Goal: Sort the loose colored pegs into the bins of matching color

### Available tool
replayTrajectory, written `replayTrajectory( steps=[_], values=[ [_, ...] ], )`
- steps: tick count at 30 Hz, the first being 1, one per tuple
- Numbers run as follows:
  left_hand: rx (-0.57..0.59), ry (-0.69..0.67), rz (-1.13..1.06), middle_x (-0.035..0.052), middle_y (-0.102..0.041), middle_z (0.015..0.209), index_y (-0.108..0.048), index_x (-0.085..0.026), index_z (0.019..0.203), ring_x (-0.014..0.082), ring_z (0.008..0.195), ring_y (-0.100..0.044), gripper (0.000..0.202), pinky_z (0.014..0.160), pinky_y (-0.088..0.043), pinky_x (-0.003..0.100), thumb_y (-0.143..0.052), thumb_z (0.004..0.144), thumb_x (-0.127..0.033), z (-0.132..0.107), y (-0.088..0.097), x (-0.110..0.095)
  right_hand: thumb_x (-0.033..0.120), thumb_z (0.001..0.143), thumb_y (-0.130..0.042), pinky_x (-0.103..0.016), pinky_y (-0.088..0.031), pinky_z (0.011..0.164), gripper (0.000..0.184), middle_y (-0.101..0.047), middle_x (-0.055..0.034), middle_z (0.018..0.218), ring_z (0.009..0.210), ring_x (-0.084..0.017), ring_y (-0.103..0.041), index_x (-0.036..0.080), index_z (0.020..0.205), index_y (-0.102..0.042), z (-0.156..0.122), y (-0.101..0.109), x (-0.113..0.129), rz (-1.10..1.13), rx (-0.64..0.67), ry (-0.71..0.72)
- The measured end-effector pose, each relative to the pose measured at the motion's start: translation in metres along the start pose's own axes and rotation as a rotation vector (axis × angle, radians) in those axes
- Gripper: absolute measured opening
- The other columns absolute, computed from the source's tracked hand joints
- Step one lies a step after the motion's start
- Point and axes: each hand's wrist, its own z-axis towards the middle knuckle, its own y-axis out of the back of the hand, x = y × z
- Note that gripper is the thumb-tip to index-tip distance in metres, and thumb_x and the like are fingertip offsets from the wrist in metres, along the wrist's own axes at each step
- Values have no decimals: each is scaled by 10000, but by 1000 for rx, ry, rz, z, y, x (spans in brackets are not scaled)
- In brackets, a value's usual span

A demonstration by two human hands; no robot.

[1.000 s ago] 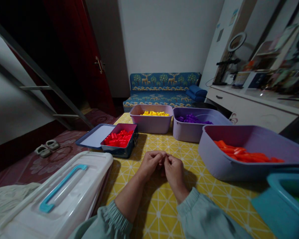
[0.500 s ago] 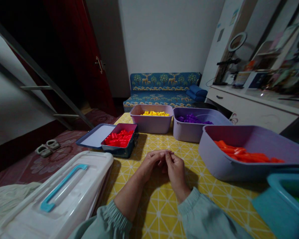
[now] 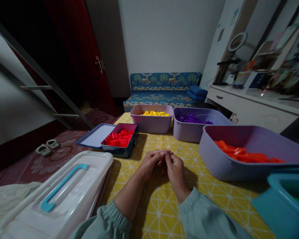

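Note:
Over the yellow patterned tablecloth (image 3: 159,209), my left hand (image 3: 151,162) and my right hand (image 3: 174,166) meet with their fingertips together. The fingers of both curl inward and touch each other, and no object shows between them. The undersides of the fingers are partly hidden. Nearest to my left hand is a dark tin box (image 3: 124,152) with its lid open, holding red plastic pieces (image 3: 119,138). To the right of my right hand stands a large lilac bin (image 3: 219,167) with orange-red pieces (image 3: 246,154).
A lilac bin (image 3: 150,127) of yellow pieces (image 3: 155,113) and another lilac bin (image 3: 185,132) of purple pieces (image 3: 191,118) stand at the back. A clear-white lid with a blue handle (image 3: 62,186) is at the left; a turquoise basket (image 3: 284,205) is at the right.
Both hands have shifted very slightly, still pressed together. The boxes and their pieces have stayed where they were.

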Motion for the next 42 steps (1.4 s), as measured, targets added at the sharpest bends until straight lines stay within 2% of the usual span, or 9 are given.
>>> replayTrajectory(
  steps=[6,12,16,21,27,33,36,39,42],
  values=[
    [-15,-41,34,24,-557,608,-771,-65,907,85,495,-446,403,455,-358,202,-732,741,-430,-1,0,-1,743,746,-534,-223,-383,372,608,-574,-27,489,389,-122,-498,156,596,-593,-1,0,4,-47,-16,10],
    [-20,8,17,-21,-449,522,-763,-69,958,96,450,-415,401,424,-403,229,-687,769,-415,1,3,2,666,803,-511,-217,-387,390,564,-584,-32,502,399,-120,-514,156,579,-592,0,1,-3,-129,-13,60],
    [-13,3,35,13,-522,568,-762,-62,939,99,464,-431,398,437,-417,242,-669,779,-415,2,4,2,644,817,-502,-218,-378,380,547,-579,-29,491,382,-120,-509,157,584,-588,0,1,-6,-151,-2,51],
    [-33,3,51,56,-594,619,-764,-57,920,104,492,-449,405,450,-381,233,-682,759,-420,2,6,3,626,816,-505,-218,-376,372,529,-582,-33,500,377,-119,-506,157,586,-585,0,0,-8,-156,-3,39],
    [-30,27,20,9,-511,558,-764,-64,912,102,498,-454,352,476,-342,223,-678,754,-367,3,10,5,603,810,-510,-220,-370,358,507,-571,-27,499,361,-118,-495,153,594,-596,2,0,-10,-161,-7,49],
    [-76,38,1,25,-559,557,-766,-79,823,90,475,-440,310,475,-327,219,-710,695,-355,4,8,5,570,777,-540,-222,-404,355,458,-586,-30,532,401,-128,-511,147,627,-631,2,-1,-10,-141,-1,31],
    [-104,35,19,61,-622,595,-768,-84,781,92,474,-450,294,472,-330,222,-711,674,-352,4,7,3,553,773,-546,-224,-420,361,440,-583,-30,533,427,-135,-518,148,628,-638,2,-2,-11,-145,2,29],
    [-83,36,26,87,-657,655,-776,-80,831,100,496,-468,302,477,-336,224,-685,696,-335,3,7,2,546,786,-541,-225,-419,364,440,-586,-31,537,423,-133,-515,146,634,-645,2,-2,-13,-147,7,22],
    [-37,28,23,69,-623,626,-780,-72,893,97,498,-446,329,472,-336,222,-660,730,-332,2,7,1,563,787,-549,-226,-419,364,456,-590,-35,537,420,-134,-518,147,623,-637,2,-2,-11,-117,6,7]
  ],
)
